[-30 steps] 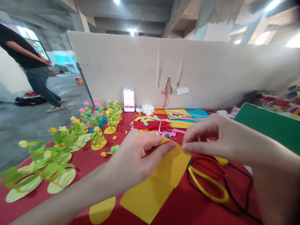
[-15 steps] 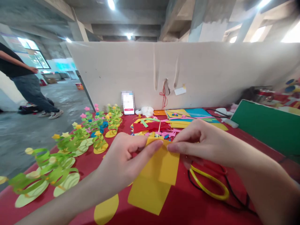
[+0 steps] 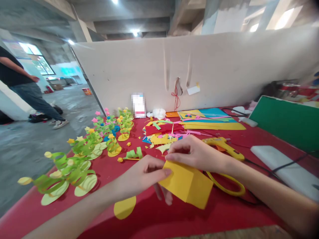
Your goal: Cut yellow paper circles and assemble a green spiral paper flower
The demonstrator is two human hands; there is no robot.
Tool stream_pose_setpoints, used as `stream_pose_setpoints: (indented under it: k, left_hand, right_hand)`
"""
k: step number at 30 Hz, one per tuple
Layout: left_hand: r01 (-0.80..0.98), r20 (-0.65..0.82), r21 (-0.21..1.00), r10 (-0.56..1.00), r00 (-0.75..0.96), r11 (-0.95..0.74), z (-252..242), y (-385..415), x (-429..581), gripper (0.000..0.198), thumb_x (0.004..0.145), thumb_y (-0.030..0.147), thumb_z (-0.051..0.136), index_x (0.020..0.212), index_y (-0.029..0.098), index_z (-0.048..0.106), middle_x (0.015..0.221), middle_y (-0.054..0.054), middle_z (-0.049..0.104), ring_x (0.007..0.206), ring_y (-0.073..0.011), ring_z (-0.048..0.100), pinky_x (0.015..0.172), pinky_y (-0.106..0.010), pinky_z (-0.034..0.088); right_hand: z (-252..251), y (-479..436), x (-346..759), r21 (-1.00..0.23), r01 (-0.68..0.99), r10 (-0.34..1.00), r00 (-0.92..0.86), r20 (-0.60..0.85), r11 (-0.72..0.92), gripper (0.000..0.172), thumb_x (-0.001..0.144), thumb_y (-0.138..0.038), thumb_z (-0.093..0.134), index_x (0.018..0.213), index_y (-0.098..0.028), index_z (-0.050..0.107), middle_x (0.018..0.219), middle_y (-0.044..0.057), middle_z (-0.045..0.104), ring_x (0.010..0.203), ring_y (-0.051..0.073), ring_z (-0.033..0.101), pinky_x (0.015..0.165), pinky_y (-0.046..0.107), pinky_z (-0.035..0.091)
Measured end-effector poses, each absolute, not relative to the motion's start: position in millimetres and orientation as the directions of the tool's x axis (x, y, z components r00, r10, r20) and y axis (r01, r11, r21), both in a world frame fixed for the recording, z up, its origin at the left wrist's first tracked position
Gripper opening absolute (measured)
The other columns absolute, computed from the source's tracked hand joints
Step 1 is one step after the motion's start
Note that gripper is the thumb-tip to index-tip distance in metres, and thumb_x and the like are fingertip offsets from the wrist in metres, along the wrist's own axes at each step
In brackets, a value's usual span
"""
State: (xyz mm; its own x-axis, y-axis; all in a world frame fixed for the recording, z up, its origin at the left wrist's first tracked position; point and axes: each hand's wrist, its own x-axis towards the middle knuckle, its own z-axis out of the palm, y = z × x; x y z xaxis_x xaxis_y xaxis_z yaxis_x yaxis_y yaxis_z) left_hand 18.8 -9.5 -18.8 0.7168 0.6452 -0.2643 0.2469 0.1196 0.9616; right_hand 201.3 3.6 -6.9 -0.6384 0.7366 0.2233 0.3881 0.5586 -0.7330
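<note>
Both hands grip one piece of yellow paper (image 3: pixel 184 182), creased across its middle, above the red tabletop. My left hand (image 3: pixel 152 174) pinches its left edge, thumb on top and fingers beneath. At the upper left corner, my right hand (image 3: pixel 185 151) closes thumb and fingers on the same sheet. A yellow paper disc (image 3: pixel 125 207) lies on the table below my left wrist. Beyond my left hand rest a curled green paper strip (image 3: pixel 134 152) and a small yellow paper bud (image 3: pixel 120 160) on a stick.
Several green paper spirals (image 3: pixel 84 179) on round bases line the left. Paper scraps (image 3: pixel 161 139) lie ahead, with coloured sheets (image 3: pixel 214 124) behind. At right are a yellow glue gun (image 3: pixel 224 147), yellow-handled scissors (image 3: pixel 236 191), a white block (image 3: pixel 281 166) and a green board (image 3: pixel 286 126). A phone (image 3: pixel 139 105) stands at the back.
The yellow paper has turned, its free end swinging from straight down toward the lower right. My right hand has shifted left and the head view has moved slightly, uncovering the glue gun.
</note>
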Motion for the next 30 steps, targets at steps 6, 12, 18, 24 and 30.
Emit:
stream_pose_setpoints:
  k: [6,12,18,24,30]
  left_hand:
    - [0.257,-0.238,0.964,0.648,0.723,0.068,-33,-7,16,0.032,0.083,0.033,0.045,0.065,0.013,0.062,0.06,-0.002,0.069,0.056,-0.0128,0.064,0.057,-0.02,0.049]
    - [0.436,-0.407,0.897,0.53,0.744,0.078,-31,-7,-6,0.03,0.083,0.03,0.045,0.063,0.014,0.062,0.052,-0.002,0.067,0.051,-0.0123,0.063,0.061,-0.022,0.049]
    - [0.396,-0.107,0.914,0.887,0.45,-0.091,-31,2,-9,0.02,0.074,0.028,0.059,0.092,0.02,0.064,0.083,0.001,0.071,0.074,-0.012,0.065,0.067,-0.018,0.049]
    - [0.308,0.249,0.878,0.899,0.359,-0.366,-18,-5,19,0.008,0.073,0.021,0.06,0.077,0.022,0.067,0.077,0.005,0.071,0.072,-0.0097,0.064,0.063,-0.012,0.049]
    - [0.371,0.39,0.774,0.848,0.359,-0.513,-14,-7,23,0.009,0.071,0.014,0.06,0.075,0.018,0.067,0.073,0.002,0.071,0.067,-0.0095,0.063,0.06,-0.013,0.049]
  right_hand:
    - [-32,-3,194,-0.697,0.38,0.726,-0.621,0.295,0.608,0.025,0.081,-0.031,0.05,0.069,-0.014,0.063,0.055,-0.003,0.053,0.049,0.007,0.04,0.046,0.018,0.032]
    - [-34,5,215,-0.665,0.45,0.792,-0.461,0.399,0.597,0.023,0.082,-0.028,0.05,0.071,-0.015,0.065,0.062,0.0,0.062,0.056,0.01,0.052,0.051,0.019,0.039]
    - [-32,1,217,-0.605,0.487,0.775,-0.34,0.533,0.63,0.017,0.08,-0.022,0.053,0.068,-0.016,0.064,0.056,-0.002,0.062,0.05,0.009,0.053,0.046,0.017,0.038]
    - [-38,-14,193,-0.485,0.498,0.665,-0.288,0.689,0.719,0.012,0.08,-0.017,0.053,0.072,-0.016,0.062,0.054,-0.004,0.057,0.041,0.005,0.04,0.043,0.017,0.034]
    - [-33,-19,196,-0.39,0.518,0.613,-0.379,0.693,0.761,0.007,0.078,-0.014,0.054,0.075,-0.015,0.06,0.054,-0.003,0.055,0.044,0.006,0.044,0.044,0.018,0.033]
